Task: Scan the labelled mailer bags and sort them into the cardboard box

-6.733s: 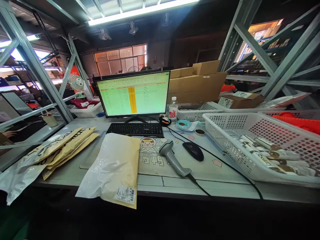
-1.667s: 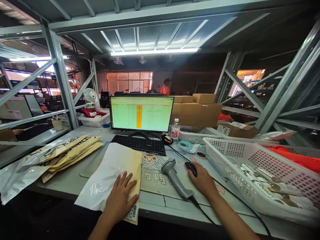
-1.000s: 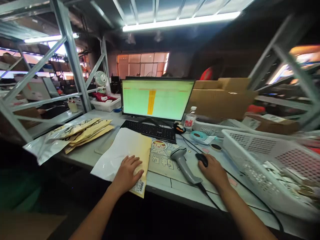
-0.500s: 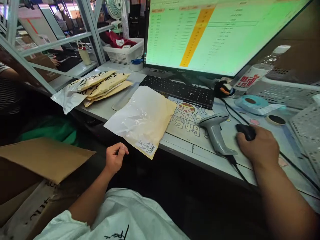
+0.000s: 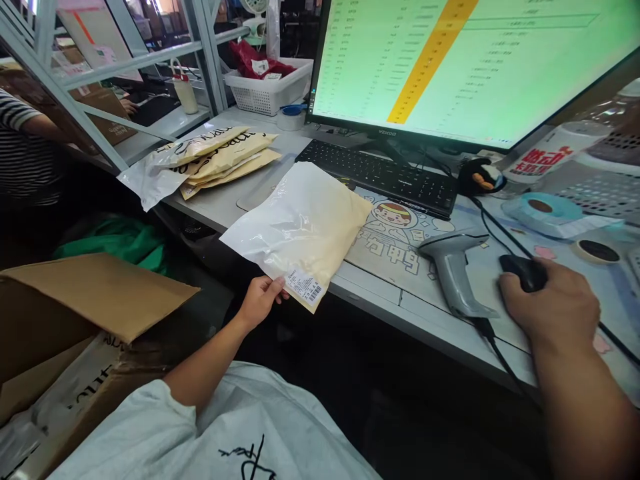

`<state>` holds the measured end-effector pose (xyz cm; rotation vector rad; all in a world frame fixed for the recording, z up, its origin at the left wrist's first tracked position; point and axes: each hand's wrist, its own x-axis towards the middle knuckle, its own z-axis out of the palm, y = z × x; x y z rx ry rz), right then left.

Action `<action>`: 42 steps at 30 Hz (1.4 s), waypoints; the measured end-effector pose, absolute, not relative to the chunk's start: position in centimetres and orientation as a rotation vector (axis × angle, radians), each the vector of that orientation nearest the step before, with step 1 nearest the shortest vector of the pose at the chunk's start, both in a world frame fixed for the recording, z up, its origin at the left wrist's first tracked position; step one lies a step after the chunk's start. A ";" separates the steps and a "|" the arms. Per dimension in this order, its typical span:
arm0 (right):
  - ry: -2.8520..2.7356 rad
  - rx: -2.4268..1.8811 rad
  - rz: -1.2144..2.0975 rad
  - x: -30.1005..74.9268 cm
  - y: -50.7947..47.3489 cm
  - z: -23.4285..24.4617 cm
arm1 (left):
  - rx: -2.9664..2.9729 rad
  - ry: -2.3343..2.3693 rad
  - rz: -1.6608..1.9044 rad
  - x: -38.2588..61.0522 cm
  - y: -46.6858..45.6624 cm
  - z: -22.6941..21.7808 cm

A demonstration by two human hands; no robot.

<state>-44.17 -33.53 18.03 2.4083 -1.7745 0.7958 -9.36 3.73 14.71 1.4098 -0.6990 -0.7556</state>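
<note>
A pale yellow and white plastic mailer bag lies on the desk, its labelled corner jutting over the front edge. My left hand pinches that near edge, thumb on top beside the printed barcode label. At the right, my right hand is wrapped over a black computer mouse. Between the bag and the mouse, a grey barcode scanner rests on the desk mat. Behind the bag sits a black keyboard, below a monitor showing a green spreadsheet with an orange column.
More mailer bags are piled at the desk's left. An open cardboard box stands low on the left. A white basket, a bottle and tape rolls surround the desk. Beyond the metal frame, a person's striped sleeve shows.
My left hand has moved up and right from beside the bag and taken hold of its near edge. My right hand stays on the mouse. The view has shifted slightly.
</note>
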 end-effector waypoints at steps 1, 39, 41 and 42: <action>-1.781 2.406 0.798 -44.1 -33.4 18.1 | 1.410 -0.690 -0.760 -9.4 3.7 14.7; -1.592 2.408 0.901 -46.1 -35.4 16.4 | 1.356 -0.387 -0.933 -8.7 2.2 13.4; -1.593 2.411 0.898 -46.1 -35.5 16.4 | 1.380 -0.347 -0.928 -8.6 1.8 13.7; -1.593 2.413 0.897 -46.1 -35.5 16.5 | 1.393 -0.341 -0.929 -8.6 1.6 13.8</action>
